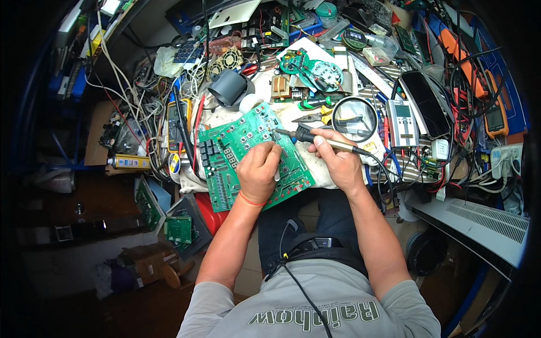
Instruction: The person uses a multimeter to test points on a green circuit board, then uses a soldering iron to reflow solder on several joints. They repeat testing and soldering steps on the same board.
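A green circuit board [296, 174] lies tilted across the near edge of the bench, with a digit display and black square parts on its left side. My right hand [336, 155] grips a soldering iron [304, 136], its tip pointing left over the board's upper right part. My left hand [259, 172] is closed over the middle of the board. Something small and pale pokes out below its fingers, but what it is stays hidden. Beyond the iron are yellow-handled pliers [315, 118] and a round magnifying glass [355, 106].
Behind the board stand a grey cup [228, 88] and round green boards [326, 75]. A yellow multimeter [173, 119] and tangled cables lie left. To the right are a small grey tester [402, 125], a dark-screened device [424, 104] and an orange multimeter [496, 119]. The iron's cord trails right.
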Tool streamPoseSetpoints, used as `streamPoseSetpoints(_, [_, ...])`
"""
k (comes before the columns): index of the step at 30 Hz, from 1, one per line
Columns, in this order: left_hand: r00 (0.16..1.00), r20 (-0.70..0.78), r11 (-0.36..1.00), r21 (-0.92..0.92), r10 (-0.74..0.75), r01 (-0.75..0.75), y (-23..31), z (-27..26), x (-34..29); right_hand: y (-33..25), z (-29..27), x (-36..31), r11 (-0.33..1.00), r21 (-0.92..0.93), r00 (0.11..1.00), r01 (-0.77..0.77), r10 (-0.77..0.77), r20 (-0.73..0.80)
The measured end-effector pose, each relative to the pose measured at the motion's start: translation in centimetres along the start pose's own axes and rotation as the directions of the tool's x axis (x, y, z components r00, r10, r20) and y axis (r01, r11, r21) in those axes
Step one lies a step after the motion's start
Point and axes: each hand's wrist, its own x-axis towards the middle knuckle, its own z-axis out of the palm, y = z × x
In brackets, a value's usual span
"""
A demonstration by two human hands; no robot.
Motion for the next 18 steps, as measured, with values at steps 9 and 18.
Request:
streamPoseSetpoints(9, [1.000,0.023,0.998,0.064,0.009,-0.011,0.00,0.18,0.11,0.09,-0.02,0.02,1.000,0.019,1.000,-0.008,0.008,0.013])
streamPoseSetpoints(18, [1.000,-0.026,1.000,0.006,-0.002,0.003,-0.40,0.42,-0.29,0.10,0.03,-0.06,1.000,0.026,1.000,-0.001,0.001,0.007])
